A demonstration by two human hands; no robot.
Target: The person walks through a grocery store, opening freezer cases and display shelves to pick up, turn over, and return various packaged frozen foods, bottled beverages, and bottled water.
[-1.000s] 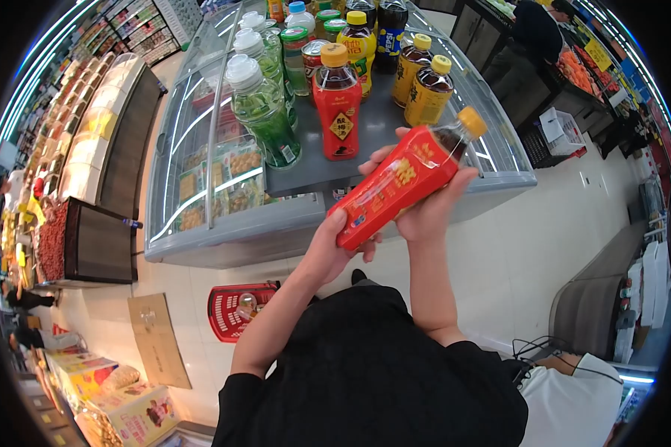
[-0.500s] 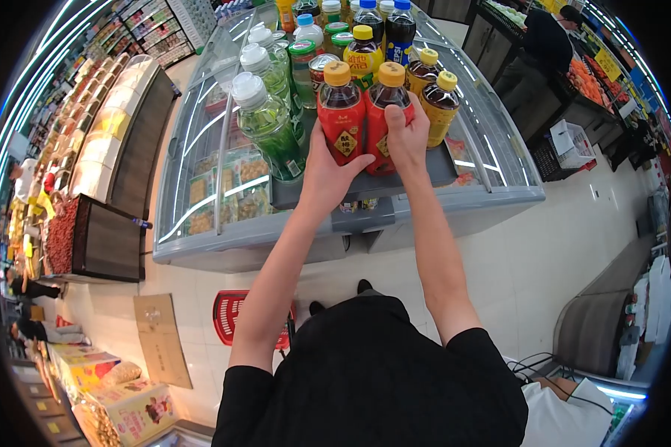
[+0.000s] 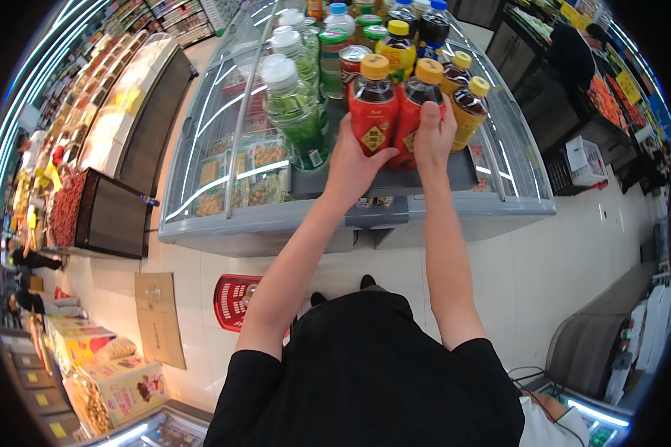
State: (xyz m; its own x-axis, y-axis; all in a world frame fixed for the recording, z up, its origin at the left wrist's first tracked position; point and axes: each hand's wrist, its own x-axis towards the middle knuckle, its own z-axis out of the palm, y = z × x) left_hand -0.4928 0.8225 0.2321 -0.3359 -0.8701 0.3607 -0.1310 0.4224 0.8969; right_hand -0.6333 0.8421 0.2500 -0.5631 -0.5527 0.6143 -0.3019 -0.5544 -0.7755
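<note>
Two red-labelled drink bottles with orange caps stand upright side by side at the front of a dark grey tray (image 3: 313, 183). My left hand (image 3: 353, 162) is wrapped around the left red bottle (image 3: 373, 118) from its left side, thumb across the lower front. Around the right red bottle (image 3: 407, 119), my right hand (image 3: 434, 138) is closed, thumb on the upper front. The bases are partly hidden by my hands. To the left is a green bottle with a white cap (image 3: 291, 112); to the right, a yellow-labelled bottle (image 3: 470, 112). A drink can (image 3: 353, 61) stands behind.
The tray rests on a glass-topped freezer (image 3: 201, 160) holding packaged food. More bottles, including a dark cola bottle (image 3: 432, 31), stand behind. A red shopping basket (image 3: 231, 302) and flattened cardboard (image 3: 159, 316) lie on the floor. A person in dark clothing (image 3: 570, 59) is at the far right.
The camera view has shifted, so the freezer and bottles appear further right and slightly higher. Both hands keep their hold on the two red bottles, which stay side by side.
</note>
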